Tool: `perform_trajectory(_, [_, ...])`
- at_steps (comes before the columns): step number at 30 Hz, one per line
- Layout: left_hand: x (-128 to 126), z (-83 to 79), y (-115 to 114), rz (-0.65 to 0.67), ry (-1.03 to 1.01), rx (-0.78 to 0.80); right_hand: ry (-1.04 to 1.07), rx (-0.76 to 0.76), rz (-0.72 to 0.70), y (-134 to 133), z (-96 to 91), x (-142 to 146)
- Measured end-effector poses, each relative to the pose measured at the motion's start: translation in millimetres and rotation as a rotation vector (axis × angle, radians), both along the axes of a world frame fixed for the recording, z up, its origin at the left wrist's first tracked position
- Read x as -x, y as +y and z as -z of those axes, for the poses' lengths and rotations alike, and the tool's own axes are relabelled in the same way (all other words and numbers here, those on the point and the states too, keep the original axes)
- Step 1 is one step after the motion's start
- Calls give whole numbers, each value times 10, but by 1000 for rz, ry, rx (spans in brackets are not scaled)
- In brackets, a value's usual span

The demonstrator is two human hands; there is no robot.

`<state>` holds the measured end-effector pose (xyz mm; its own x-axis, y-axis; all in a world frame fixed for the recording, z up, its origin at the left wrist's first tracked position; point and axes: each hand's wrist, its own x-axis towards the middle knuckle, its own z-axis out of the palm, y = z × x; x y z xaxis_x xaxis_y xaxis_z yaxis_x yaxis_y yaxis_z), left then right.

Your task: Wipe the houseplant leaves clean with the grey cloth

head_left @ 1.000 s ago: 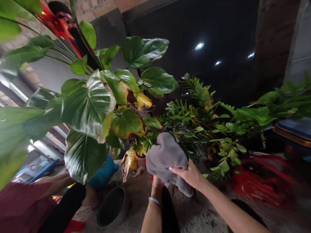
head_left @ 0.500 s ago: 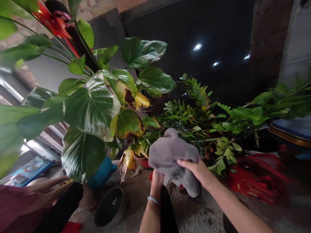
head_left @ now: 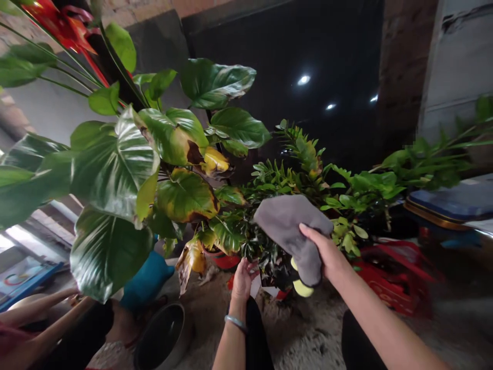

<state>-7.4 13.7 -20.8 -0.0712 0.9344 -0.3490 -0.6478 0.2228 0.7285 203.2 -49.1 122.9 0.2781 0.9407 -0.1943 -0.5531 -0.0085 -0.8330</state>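
Observation:
A soft grey cloth point(head_left: 288, 218) hangs from my right hand point(head_left: 323, 246), pinched between the thumb on top and fingers hidden beneath. One end droops down, with pale yellow patches showing beside it. My left hand point(head_left: 244, 277), with a bangle point(head_left: 236, 322) on its wrist, is raised beside the small dark leaves of a low plant point(head_left: 275, 264). Its fingers are apart and the cloth is out of it. Whether the fingertips touch a leaf I cannot tell.
A large-leaved plant point(head_left: 115, 159) fills the left, with browned leaves hanging low. Beneath it stand a blue rounded object point(head_left: 148, 277) and a dark pot point(head_left: 159, 334). A co-worker's arms point(head_left: 46, 313) reach in at lower left. Red bags point(head_left: 393, 277) lie at the right.
My left hand has let go of the cloth and dropped slightly. My right hand has moved the cloth rightward, uncovering the low plant's leaves. The view has shifted a little to the right.

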Motion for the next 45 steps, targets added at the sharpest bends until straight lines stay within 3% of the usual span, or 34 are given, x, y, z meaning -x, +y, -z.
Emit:
perform_trajectory(3, [23,-35,-16,-5,23,-6,119,122,35,116,206,-46])
perform_trajectory(6, [50,-44,-25,5,21,-7,114,262,-45,-200,573,-25])
perform_trajectory(8, [60,-30,-19,13,18,-8,93,319,-140,-479,699,-10])
perform_trajectory(11, [52,4,1,29,15,-3,44,305,-185,-637,540,-39])
perform_trajectory(16, [2,13,2,43,35,-8,107,64,4,-100,-14,-204])
perform_trajectory(18, [-14,-4,-8,41,41,-6,130,33,37,67,4,-219])
perform_trajectory(20, [-20,-21,-16,34,39,-1,115,137,2,43,191,-166])
perform_trajectory(23, [-11,-23,-16,31,33,-1,63,270,-111,-271,531,-16])
perform_trajectory(25, [-5,-10,-10,36,39,-4,72,263,-186,-472,592,57])
perform_trajectory(28, [-9,20,2,-3,61,2,109,204,-170,-466,324,48])
perform_trajectory(31, [-31,47,10,-46,99,15,153,71,-21,-121,-76,-47])
perform_trajectory(33, [-49,63,10,-42,131,23,196,37,32,102,-176,-78])
perform_trajectory(36, [-67,89,6,-7,138,12,181,151,13,131,46,-4])
perform_trajectory(40, [-61,145,14,49,112,-46,151,324,-114,-350,473,234])
perform_trajectory(42, [-56,172,22,59,104,-51,201,313,-188,-548,446,322])
perform_trajectory(45, [-56,179,22,67,100,-51,198,230,-185,-526,111,329])
